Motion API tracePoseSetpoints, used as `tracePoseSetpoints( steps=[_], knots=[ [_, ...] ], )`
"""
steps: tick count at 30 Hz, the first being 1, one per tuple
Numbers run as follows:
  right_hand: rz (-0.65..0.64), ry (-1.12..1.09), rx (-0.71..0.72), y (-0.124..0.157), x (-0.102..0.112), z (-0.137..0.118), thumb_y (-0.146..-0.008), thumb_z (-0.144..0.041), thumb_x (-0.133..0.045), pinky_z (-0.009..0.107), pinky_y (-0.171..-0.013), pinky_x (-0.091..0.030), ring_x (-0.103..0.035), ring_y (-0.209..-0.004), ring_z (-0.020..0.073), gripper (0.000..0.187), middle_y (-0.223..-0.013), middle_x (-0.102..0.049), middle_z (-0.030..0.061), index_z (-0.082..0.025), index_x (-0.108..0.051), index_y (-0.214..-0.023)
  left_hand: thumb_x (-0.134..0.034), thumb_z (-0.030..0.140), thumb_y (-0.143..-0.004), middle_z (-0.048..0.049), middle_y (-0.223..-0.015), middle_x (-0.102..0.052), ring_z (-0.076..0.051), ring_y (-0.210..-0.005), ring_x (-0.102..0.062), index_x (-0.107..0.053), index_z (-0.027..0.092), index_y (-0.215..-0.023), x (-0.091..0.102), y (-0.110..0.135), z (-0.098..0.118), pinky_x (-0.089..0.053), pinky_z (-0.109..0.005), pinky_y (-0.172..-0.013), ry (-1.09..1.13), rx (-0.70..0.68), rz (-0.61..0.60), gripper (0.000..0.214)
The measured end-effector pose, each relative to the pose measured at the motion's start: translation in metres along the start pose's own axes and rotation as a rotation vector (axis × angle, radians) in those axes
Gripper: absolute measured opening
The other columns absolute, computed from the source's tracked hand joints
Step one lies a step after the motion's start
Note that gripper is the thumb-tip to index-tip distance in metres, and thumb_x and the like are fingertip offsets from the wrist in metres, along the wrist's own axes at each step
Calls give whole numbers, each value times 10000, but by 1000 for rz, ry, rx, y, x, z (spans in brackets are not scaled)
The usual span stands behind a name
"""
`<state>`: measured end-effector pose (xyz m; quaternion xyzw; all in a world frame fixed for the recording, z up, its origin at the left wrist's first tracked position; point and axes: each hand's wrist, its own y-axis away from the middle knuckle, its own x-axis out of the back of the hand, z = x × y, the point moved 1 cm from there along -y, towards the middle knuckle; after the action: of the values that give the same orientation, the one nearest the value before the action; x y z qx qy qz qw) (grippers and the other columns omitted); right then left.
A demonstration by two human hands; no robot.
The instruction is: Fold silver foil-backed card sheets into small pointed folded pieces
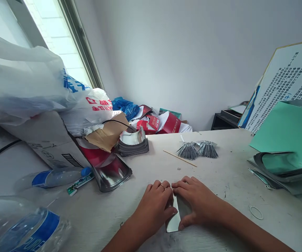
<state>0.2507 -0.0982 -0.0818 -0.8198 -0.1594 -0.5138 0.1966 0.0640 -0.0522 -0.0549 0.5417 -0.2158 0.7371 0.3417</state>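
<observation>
A small, shiny silver flat strip [173, 224] lies on the white tabletop between my two hands. My left hand [155, 204] has its fingers curled over the strip's far left side, its thumb pressing on the top surface. At the strip's right edge, my right hand [199, 199] bends its fingers at the far end and sets its thumb by the near corner. Both hands are closed on the strip, and they partly hide it. Beyond them lie a thin wooden stick [179, 158] and two fanned bundles of thin metal pieces [187, 151].
At left are plastic bottles [59, 177], a toothpaste-like box [80, 183], glossy curved sheets [112, 173] and a stack of curved sheets [134, 148]. Plastic bags [27, 80] sit on a carton [53, 140]. A white ring [256, 212] and green folder [287, 129] are right.
</observation>
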Motion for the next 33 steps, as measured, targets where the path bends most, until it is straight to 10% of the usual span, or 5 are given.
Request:
tracePoseSetpoints(
  steps=[9, 22, 33],
  knots=[
    [-3, 97, -82, 4, 8, 1, -878, -249, -662, 357, -786, -418, -545, -885, 221, 78, -943, -640, 52, -187, -619, -859, -699, 216, -849, 19, -1199, -605, -231, -1138, -506, -648, 258, -965, 2, -10, -22, -374, -395, -942, 40, 23, 80, 134],
    [39, 32, -63, 4, 5, 8, -876, -152, -614, 276, -716, -413, -573, -804, 166, 81, -855, -617, 24, -194, -665, -829, -796, 359, -776, -4, -1268, -580, -254, -1178, -481, -646, 294, -1098, 0, -6, -15, -385, -399, -978, -9, -72, 75, 361],
    [79, -21, -147, 3, 5, 8, -854, -151, -624, 264, -679, -410, -583, -772, 159, 81, -826, -628, 12, -200, -674, -814, -791, 265, -772, 30, -1131, -624, -206, -1091, -535, -721, 292, -907, 5, -3, -4, -377, -340, -945, 94, -176, -27, 154]
  ],
)
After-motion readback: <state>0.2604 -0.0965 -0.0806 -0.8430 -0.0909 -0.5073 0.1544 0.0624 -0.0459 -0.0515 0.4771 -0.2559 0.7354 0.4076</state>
